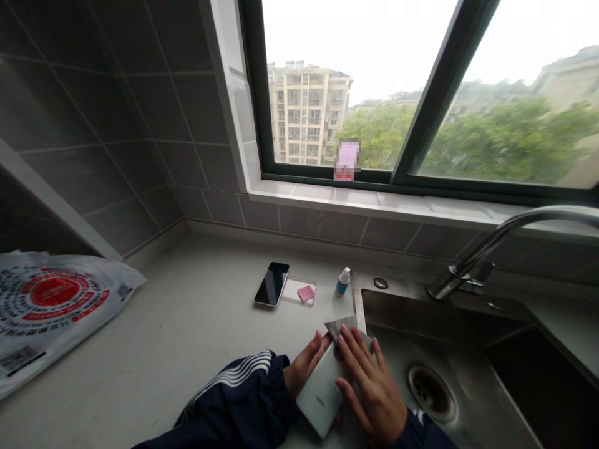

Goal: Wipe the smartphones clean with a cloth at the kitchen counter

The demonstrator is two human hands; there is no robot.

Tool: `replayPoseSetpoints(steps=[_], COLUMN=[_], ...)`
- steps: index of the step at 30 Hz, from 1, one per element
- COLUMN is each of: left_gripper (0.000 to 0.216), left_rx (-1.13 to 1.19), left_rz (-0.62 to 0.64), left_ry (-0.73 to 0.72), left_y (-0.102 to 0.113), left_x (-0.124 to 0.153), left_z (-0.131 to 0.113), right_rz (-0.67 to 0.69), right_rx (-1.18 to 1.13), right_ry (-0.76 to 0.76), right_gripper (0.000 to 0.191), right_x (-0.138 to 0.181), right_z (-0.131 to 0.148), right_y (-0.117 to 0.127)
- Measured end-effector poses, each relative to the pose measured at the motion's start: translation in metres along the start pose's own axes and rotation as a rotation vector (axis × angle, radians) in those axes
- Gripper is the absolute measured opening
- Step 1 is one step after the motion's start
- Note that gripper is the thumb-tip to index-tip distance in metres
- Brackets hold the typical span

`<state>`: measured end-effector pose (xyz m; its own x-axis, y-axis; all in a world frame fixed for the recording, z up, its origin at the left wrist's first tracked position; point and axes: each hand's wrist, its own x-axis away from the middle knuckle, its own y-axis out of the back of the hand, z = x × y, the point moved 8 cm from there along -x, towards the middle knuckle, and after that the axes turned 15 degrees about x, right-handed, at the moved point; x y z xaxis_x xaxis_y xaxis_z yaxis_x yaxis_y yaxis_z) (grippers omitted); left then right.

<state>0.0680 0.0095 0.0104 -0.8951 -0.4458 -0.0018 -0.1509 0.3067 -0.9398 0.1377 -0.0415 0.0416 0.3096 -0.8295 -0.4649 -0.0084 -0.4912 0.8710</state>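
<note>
A pale smartphone is tilted back-side up in my left hand, whose thumb and fingers grip its left edge near the counter's front. Over the phone's upper end lies a grey cloth, pressed down by the fingers of my right hand. The right thumb rests on the phone's back. Part of the cloth is hidden under these fingers. Beyond my hands, a dark-screened phone lies beside a clear phone case with a folded pink cloth on it. A small spray bottle stands upright by the sink.
The steel sink with its drain is close on my right, and a curved faucet arches over it. A printed plastic bag lies at the left on the white counter. A window is behind.
</note>
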Motion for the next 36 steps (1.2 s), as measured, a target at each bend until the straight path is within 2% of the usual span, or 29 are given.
replayPoseSetpoints(steps=[5,10,17,21,27,32,36], left_gripper=[0.063,0.060,0.064,0.066,0.066,0.063,0.063], left_rx=[-0.013,-0.001,0.028,0.009,-0.044,-0.053,-0.019], left_rz=[-0.036,-0.013,-0.006,-0.006,0.014,0.023,0.028], left_ry=[-0.029,-0.060,0.048,0.054,0.136,0.075,0.117], left_y=[-0.005,-0.005,0.001,0.001,-0.002,-0.004,-0.005], left_x=[0.000,0.001,0.003,0.004,0.007,0.005,0.005], left_z=[-0.003,-0.005,0.003,0.003,0.007,0.006,0.009], right_rz=[0.030,0.055,0.061,0.053,-0.007,-0.012,-0.005], right_rx=[-0.010,-0.026,-0.046,-0.073,-0.157,-0.250,-0.254], right_ry=[-0.040,-0.049,-0.089,-0.097,-0.092,-0.138,-0.170], right_gripper=[0.065,0.066,0.065,0.066,0.065,0.061,0.061], right_x=[0.003,0.004,0.004,0.005,0.004,0.003,0.005], right_z=[-0.005,-0.007,-0.013,-0.014,-0.013,-0.016,-0.019], right_y=[-0.006,-0.011,-0.013,-0.016,-0.006,-0.002,-0.006])
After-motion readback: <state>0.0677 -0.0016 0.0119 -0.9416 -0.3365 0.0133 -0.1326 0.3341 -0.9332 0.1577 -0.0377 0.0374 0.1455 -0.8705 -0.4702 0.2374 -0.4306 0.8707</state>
